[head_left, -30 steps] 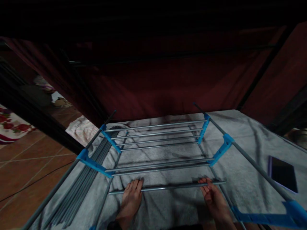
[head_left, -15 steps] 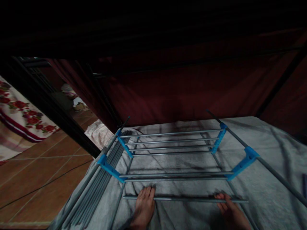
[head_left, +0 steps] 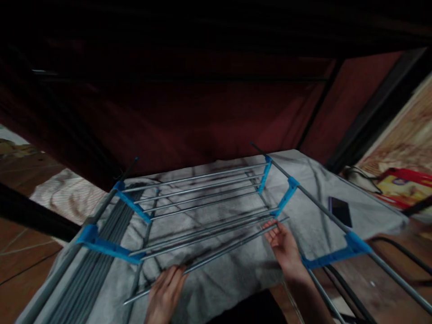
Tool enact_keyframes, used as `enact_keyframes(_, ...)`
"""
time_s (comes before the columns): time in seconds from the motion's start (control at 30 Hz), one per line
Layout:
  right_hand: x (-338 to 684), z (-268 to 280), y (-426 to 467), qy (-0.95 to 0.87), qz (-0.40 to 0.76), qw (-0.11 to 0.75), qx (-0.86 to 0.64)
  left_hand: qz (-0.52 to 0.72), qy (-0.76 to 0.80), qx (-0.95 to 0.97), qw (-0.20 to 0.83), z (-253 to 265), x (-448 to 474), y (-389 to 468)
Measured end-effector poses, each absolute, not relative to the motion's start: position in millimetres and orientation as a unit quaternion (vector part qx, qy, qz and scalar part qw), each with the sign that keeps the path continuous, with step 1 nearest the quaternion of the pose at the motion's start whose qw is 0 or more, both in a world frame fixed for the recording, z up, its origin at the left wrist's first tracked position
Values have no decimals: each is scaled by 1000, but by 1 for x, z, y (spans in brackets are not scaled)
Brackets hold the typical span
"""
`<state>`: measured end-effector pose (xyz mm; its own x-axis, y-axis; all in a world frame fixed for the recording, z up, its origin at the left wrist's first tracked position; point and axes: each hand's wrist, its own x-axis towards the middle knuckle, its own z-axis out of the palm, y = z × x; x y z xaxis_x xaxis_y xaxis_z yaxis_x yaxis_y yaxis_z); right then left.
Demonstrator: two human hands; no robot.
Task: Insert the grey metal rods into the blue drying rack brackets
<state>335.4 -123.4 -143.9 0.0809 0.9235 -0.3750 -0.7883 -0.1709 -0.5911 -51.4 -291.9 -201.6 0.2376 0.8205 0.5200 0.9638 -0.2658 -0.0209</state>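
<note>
The left hand [head_left: 164, 291] wraps a loose metal rod [head_left: 219, 254] near one end, and the right hand [head_left: 283, 245] grips it near the other. The rod slants over the gray blanket [head_left: 232, 279], just on the near side of the crossbars [head_left: 202, 232] of a blue-jointed rack [head_left: 113, 248]

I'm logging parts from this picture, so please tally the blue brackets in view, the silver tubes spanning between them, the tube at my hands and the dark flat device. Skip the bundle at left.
Blue brackets: 5
Spanning silver tubes: 6
Tube at the left hand and right hand: 1
Dark flat device: 1
Total: 13
</note>
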Motion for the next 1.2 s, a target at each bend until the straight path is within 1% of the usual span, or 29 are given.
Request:
enact_keyframes(0.13, 328, -116, -117, -123, 627, 691, -339, -209, -560, -783, 172, -180, -60, -291)
enact_keyframes(0.27, 329, -104, -112, -148, 631, 700, -302, -199, -581, -768, 182, -169, -66, -289)
enact_keyframes(0.37, 338, -99, -108, -151, 619, 705, -310, -204, -607, -748, 175, -169, -76, -289)
enact_keyframes(0.5, 351, -97, -106, -156, 612, 708, -315, -229, -626, -725, 173, -169, -87, -286)
enact_keyframes(0.57, 355, -98, -105, -152, 607, 711, -321, -236, -610, -737, 173, -165, -84, -281)
enact_keyframes(0.77, 356, -99, -98, -148, 593, 718, -333, -286, -581, -740, 182, -137, -56, -270)
enact_keyframes(1.0, 349, -99, -92, -101, 619, 714, -311, -244, -609, -723, 216, -127, -56, -274)
enact_keyframes(1.2, 364, -106, -81, -47, 591, 754, -283, -229, -619, -724, 201, -129, -59, -275)
